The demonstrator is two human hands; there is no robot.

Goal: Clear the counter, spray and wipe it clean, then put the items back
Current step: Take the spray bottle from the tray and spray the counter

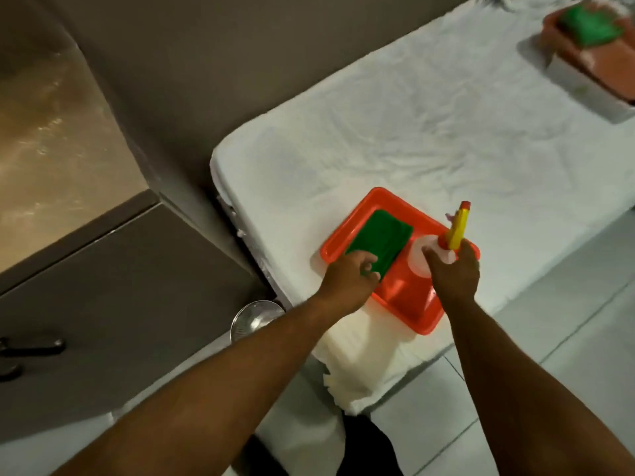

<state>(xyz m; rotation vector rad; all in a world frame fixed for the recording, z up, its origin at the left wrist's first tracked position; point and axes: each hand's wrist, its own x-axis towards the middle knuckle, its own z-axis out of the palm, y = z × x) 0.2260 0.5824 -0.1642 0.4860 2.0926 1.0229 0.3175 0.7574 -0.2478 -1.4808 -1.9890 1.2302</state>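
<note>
An orange tray (405,304) lies near the front left corner of a counter covered with white cloth (429,132). A folded green cloth (381,240) lies in the tray's left half; my left hand (350,276) rests on its near end with the fingers curled over the edge. A white spray bottle (419,255) with a yellow and red trigger head (458,228) stands in the tray's right half. My right hand (453,269) is wrapped around its neck just below the head.
A second orange tray (594,60) with a green cloth (591,25) sits at the far right of the counter. A grey cabinet (120,286) stands to the left, with a round metal lid (254,317) on the tiled floor beside it.
</note>
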